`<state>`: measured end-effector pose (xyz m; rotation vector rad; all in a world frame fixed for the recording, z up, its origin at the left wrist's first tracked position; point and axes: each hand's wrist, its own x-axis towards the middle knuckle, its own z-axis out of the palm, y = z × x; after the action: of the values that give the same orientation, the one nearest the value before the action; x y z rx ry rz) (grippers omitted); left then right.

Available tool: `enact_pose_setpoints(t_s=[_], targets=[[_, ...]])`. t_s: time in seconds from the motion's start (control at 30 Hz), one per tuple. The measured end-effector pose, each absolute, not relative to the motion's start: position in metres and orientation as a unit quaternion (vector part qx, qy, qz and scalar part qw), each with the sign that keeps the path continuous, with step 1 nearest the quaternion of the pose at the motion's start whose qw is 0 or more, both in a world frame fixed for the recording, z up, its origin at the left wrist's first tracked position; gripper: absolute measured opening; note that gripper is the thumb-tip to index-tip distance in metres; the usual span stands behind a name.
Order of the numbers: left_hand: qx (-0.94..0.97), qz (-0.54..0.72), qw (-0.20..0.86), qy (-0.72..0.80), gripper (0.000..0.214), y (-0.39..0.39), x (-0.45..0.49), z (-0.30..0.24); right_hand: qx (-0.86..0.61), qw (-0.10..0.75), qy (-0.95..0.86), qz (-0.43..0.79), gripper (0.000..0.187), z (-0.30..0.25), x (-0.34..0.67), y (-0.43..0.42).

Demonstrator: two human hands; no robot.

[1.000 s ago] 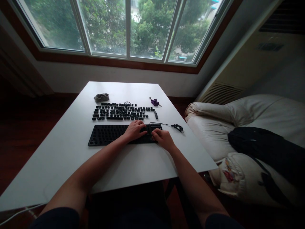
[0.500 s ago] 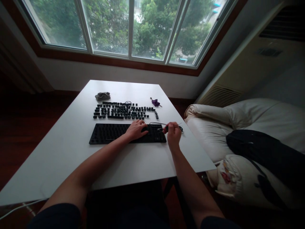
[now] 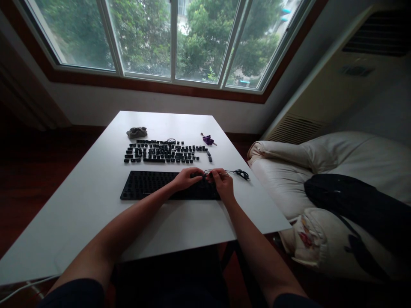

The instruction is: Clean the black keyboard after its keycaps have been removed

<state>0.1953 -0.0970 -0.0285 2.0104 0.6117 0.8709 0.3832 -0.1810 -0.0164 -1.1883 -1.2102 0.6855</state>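
Observation:
A black keyboard [image 3: 150, 184] lies on the white table [image 3: 180, 224], most of its keycaps off. My right hand [image 3: 224, 182] is pinched over the keyboard's right end, holding a thin tool with fine wire ends [image 3: 228, 174] that looks like a keycap puller. My left hand [image 3: 188, 178] hovers at the keyboard's upper right part, close beside the tool's tip. Its thumb and fingers are drawn together, and what is between them is too small and dark to name. Loose black keycaps [image 3: 154, 161] lie in rows beyond the keyboard.
A grey cloth [image 3: 137, 132] sits at the far left of the table, and a small purple item [image 3: 208, 140] at the far right. A coiled black cable [image 3: 241, 174] rests right of the keyboard. A pale sofa [image 3: 289, 154] with a dark bag [image 3: 349, 205] stands beyond the table's right edge.
My right hand has moved left with the tool, bringing it near my left hand. The left hand's fingers, spread on the keyboard before, are now drawn together. The view has shifted slightly.

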Motion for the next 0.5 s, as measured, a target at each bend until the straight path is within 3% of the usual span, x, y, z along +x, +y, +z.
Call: enact_pose_setpoints(t_s=[0.23, 0.5], targets=[[0.686, 0.362, 0.593, 0.218, 0.039, -0.0962, 0.1984, -0.0329, -0.494, 0.618, -0.530, 0.305, 0.033, -0.0129, 0.3840, -0.1857], [0.699, 0.354, 0.585, 0.209, 0.046, -0.1024, 0.2012, -0.0305, -0.501, 0.612, -0.508, 0.342, 0.034, -0.0150, 0.3821, -0.1827]])
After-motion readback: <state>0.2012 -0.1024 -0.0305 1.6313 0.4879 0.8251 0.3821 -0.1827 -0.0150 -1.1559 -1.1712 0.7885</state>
